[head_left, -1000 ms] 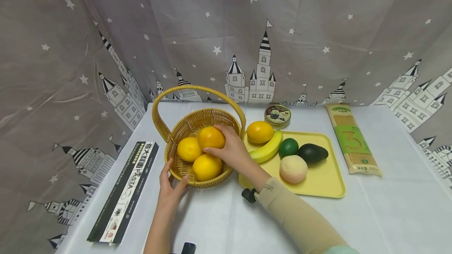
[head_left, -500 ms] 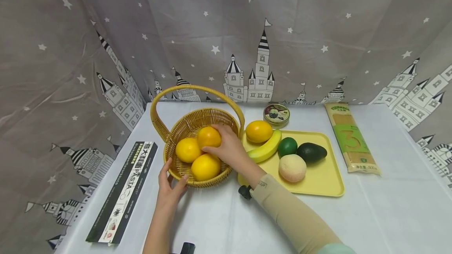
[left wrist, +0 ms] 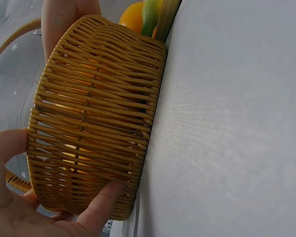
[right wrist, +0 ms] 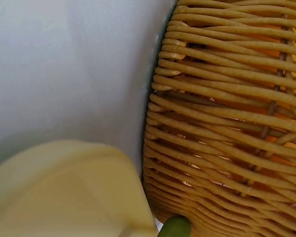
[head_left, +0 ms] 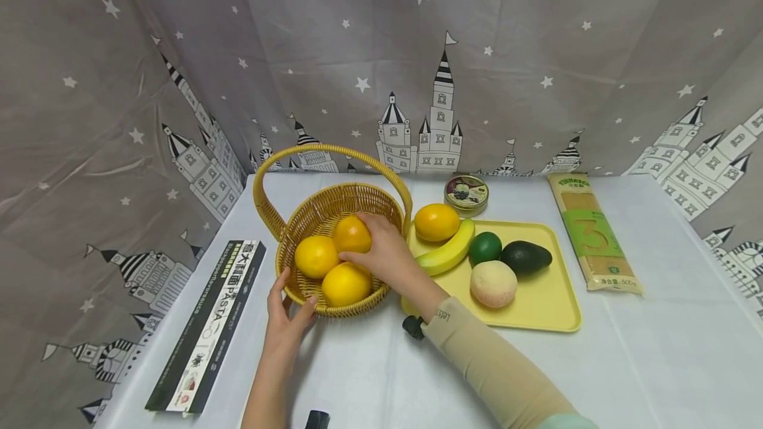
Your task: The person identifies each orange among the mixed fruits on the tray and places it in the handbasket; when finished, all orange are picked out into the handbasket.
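In the head view a yellow woven basket (head_left: 340, 197) with a tall handle stands on the left half of the table. My right hand (head_left: 384, 250) reaches inside and grips an orange (head_left: 352, 235) between thumb and fingers. Two yellow fruits (head_left: 346, 285) lie in the basket beside and below it. My left hand (head_left: 287, 323) holds the basket's near left rim. The left wrist view has the thumb (left wrist: 106, 202) against the woven side and another finger at the rim. Only basket weave and tray show in the right wrist view; the right hand is hidden there.
Right of the basket, a yellow tray (head_left: 545, 303) bears a yellow fruit (head_left: 437, 222), banana (head_left: 448, 250), green fruit (head_left: 485, 248), avocado (head_left: 527, 257) and peach (head_left: 493, 284). A round tin (head_left: 466, 194) stands behind. Pasta packages flank them: a black box (head_left: 205, 326) left, a bag (head_left: 596, 234) right.
My right hand and the orange have sunk slightly lower into the basket. The left hand keeps its place at the rim. The whole head view has shifted a little.
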A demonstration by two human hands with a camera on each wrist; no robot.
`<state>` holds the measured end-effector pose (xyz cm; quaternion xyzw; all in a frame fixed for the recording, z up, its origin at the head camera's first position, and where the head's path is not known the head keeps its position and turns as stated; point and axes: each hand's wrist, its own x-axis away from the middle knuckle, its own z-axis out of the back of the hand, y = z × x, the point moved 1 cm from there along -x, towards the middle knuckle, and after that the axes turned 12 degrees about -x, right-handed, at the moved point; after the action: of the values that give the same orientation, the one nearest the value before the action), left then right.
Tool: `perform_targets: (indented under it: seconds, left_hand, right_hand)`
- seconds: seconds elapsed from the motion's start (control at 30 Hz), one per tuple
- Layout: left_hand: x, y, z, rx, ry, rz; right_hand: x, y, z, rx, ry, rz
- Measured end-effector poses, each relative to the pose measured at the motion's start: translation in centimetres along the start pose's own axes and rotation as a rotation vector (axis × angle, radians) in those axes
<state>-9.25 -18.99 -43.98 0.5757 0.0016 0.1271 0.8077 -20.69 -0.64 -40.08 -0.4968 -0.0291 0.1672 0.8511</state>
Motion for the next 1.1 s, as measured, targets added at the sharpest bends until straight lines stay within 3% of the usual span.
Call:
perform_targets:
  seconds: [0.5, 0.73, 0.9, 1.1]
  left_hand:
    - [-0.2, -0.2, -0.1, -0.015, 0.001, 0.009]
    - [-0.1, -0.2, -0.1, -0.018, 0.001, 0.022]
    - [0.0, -0.1, -0.1, -0.004, -0.001, 0.023]
    - [-0.1, 0.0, 0.0, -0.002, 0.002, 0.013]
  right_hand:
    - [0.4, 0.0, 0.0, 0.028, -0.007, 0.009]
    - [0.7, 0.4, 0.2, -0.05, 0.003, 0.059]
    - [1.5, -0.1, 1.3, -0.104, 0.021, 0.144]
    - [3.4, -2.1, 3.7, -0.23, 0.094, 0.35]
